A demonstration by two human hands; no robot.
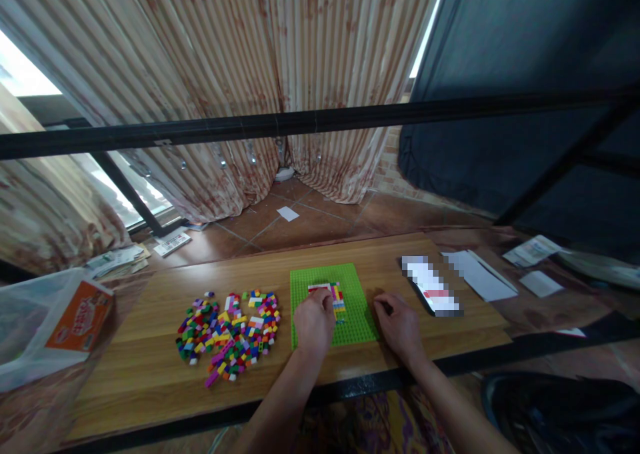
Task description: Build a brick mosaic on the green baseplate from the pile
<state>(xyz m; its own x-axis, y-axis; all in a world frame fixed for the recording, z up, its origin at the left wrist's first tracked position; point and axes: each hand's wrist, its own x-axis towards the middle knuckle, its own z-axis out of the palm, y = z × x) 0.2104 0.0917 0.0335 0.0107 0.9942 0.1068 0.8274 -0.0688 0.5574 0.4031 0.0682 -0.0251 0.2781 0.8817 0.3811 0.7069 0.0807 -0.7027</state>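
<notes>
A green studded baseplate [356,307] lies on the wooden table. On it several small coloured bricks [339,297], in white, red, pink and yellow, are joined in a flat patch. Over the left part of that patch is my left hand [315,317], fingers closed in a pinch at the bricks. What it grips, if anything, is hidden. My right hand [397,324] rests just off the plate's right edge, its fingers curled together, and whatever may be in them is too small to make out. Left of the plate spreads a heap of loose toy bricks [235,331] in many colours.
A phone [431,287] with a blurred screen lies right of my hands on the table [150,321]. Sheets of paper [483,277] are beyond its right end. At the left stands a clear plastic bin [37,314] with an orange label. A dark metal bar [345,119] crosses behind.
</notes>
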